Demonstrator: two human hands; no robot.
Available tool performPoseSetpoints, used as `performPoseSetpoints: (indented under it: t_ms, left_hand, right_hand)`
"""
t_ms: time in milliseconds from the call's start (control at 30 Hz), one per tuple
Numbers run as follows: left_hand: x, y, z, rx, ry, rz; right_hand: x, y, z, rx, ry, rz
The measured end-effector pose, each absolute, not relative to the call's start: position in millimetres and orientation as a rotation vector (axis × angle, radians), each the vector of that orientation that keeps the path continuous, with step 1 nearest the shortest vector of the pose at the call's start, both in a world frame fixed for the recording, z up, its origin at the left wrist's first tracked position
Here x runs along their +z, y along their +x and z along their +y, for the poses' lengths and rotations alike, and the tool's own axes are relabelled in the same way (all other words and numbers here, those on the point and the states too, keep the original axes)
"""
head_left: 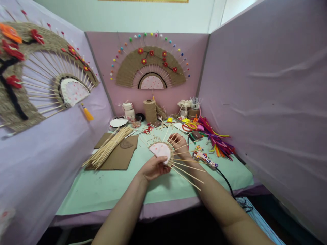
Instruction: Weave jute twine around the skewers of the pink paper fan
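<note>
The fan [160, 149] is gripped at its near side by the left hand [157, 166], the thumb laid on the white face and the fingers tucked beneath. The right hand [177, 141] is placed at the far side with its fingers curled in among the sticks; what is pinched there cannot be told, since the fingertips are partly covered. The fan is held above the middle of the surface [102, 194]. Its white half-round is dotted with pink, its curved rim is bound in tan cord, and thin pale sticks are spread outward from it, the far ones blurred into the clutter behind.

Toward the right edge, a patterned glue gun [205, 159] is laid, its black lead run over the edge near the front right corner. By the left edge, a bundle [109, 148] of sticks is rested on cardboard [130, 153]. At the far edge, a spool [150, 114] is stood; whether the white bottle [128, 110] there is lettered cannot be made out. On the left wall, a larger fan [47, 73] is cut off by the view.
</note>
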State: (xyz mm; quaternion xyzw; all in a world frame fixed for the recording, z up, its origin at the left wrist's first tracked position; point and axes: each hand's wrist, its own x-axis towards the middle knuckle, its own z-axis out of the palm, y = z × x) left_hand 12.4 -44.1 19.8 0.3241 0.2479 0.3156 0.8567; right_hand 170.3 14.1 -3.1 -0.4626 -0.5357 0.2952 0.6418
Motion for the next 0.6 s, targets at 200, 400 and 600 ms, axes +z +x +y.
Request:
performPoseSetpoints:
  t_ms: [200,400,600]
  left_hand:
    - [20.2,11.2,-44.6,0.624,0.706,0.485]
    - [22.4,17.6,-45.8,0.735,0.754,0.521]
    - [19.1,17.7,-42.6,0.765,0.736,0.556]
  right_hand:
    - [0.4,172.6,13.9,0.606,-1.065,-1.21]
    - [2.4,176.4,16.3,0.574,-1.056,-1.158]
    - [4.0,180.3,17.3,0.556,-1.047,-1.095]
